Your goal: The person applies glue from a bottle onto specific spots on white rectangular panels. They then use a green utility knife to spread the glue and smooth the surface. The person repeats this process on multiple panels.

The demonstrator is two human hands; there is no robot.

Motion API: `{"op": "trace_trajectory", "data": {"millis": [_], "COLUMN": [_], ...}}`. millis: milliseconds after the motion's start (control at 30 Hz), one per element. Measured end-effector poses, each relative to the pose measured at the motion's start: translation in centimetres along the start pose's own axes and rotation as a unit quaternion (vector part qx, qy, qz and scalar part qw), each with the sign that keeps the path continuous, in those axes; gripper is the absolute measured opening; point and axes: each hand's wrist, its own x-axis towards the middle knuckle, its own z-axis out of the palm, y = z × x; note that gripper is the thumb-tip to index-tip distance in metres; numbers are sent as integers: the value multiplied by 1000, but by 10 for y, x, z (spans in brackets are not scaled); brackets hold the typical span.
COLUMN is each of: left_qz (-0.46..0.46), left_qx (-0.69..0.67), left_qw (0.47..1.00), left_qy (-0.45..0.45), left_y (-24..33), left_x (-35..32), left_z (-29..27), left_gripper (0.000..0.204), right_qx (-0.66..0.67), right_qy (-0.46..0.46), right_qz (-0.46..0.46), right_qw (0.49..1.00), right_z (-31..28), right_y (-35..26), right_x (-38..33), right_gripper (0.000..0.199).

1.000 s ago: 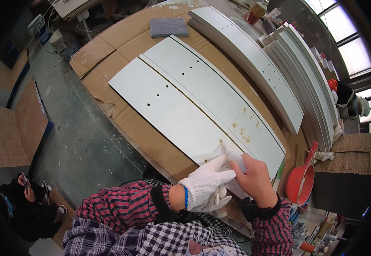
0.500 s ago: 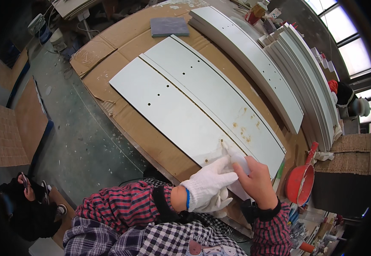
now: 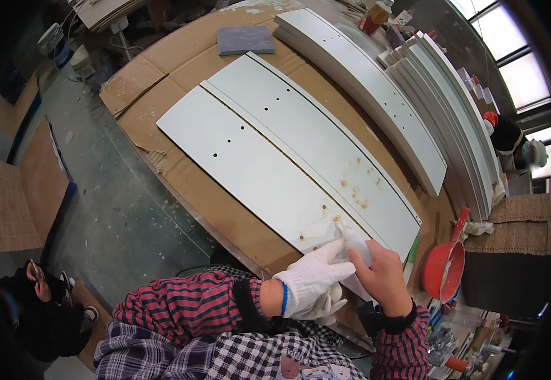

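Note:
My bare right hand [image 3: 381, 272] grips a translucent white squeeze bottle [image 3: 358, 246]. The bottle tilts, its nozzle pointing down at a hole near the right end of a slightly curved white panel [image 3: 250, 171]. Against the bottle's left side lie the fingers of my left hand [image 3: 316, 269], in a white knit work glove. Below that palm hang loose glove fingers, which look like a second white work glove [image 3: 327, 305] held there; the grip itself is hidden. Brownish glue-like stains [image 3: 357, 193] mark the panel, and several holes around the nozzle have brownish rims.
Cardboard [image 3: 174, 104] covers the table under the panel. A grey block [image 3: 245, 40] lies at its far edge. Stacked white panels [image 3: 376, 95] stand to the right, with a red pan [image 3: 443, 269] nearer me. At far left sits a person [image 3: 41, 310] holding a phone.
Both hands and the bottle have shifted slightly right, and the nozzle has left one hole for another nearby. A stained hole beside my left hand now shows. The view has turned a little.

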Motion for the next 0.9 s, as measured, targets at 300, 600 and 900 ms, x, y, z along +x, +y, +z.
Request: {"op": "trace_trajectory", "data": {"millis": [300, 600, 900], "left_qz": [-48, -54, -67], "left_qx": [-14, -26, -19], "left_qw": [999, 998, 998], "left_qy": [-7, 12, 6], "left_y": [9, 9, 16], "left_x": [3, 4, -1], "left_z": [2, 4, 5], "left_gripper": [59, 57, 59], "right_qx": [-16, -17, -30], "right_qy": [7, -2, -4], "right_qz": [-15, -26, -25], "right_qw": [1000, 1000, 999], "right_z": [0, -2, -4], "right_y": [-1, -2, -5], "right_x": [3, 5, 5], "right_gripper": [30, 29, 29]}}
